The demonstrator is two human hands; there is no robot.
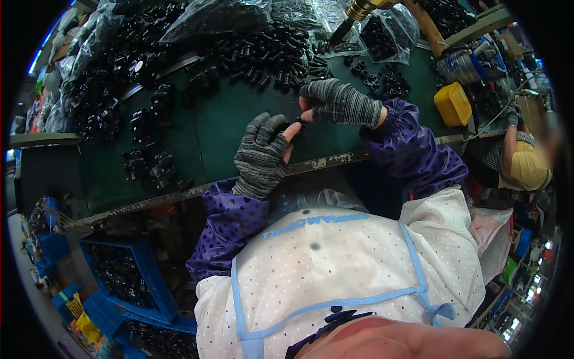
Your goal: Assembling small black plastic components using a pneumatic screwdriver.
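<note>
My left hand (261, 157), in a grey striped glove with bare fingertips, is closed at the near side of the green table (233, 128). Its thumb and forefinger pinch a small black part (303, 127), whose shape is mostly hidden. Just right of it and a little farther off, my right hand (342, 104) in a matching glove has its fingers bent and drawn together, tips close above that part. Whatever they grip, if anything, is hidden. Beyond both hands lies a heap of black cylindrical parts (263, 57). Small black rings (388, 82) are scattered behind the right hand.
Black clamp-like pieces (152, 122) lie in groups at the left. A brass-coloured tool with a dark tip (353, 17) hangs over the far side. A yellow container (453, 104) stands at the right edge. Below left is a blue crate (158, 287); another person (526, 157) sits at far right.
</note>
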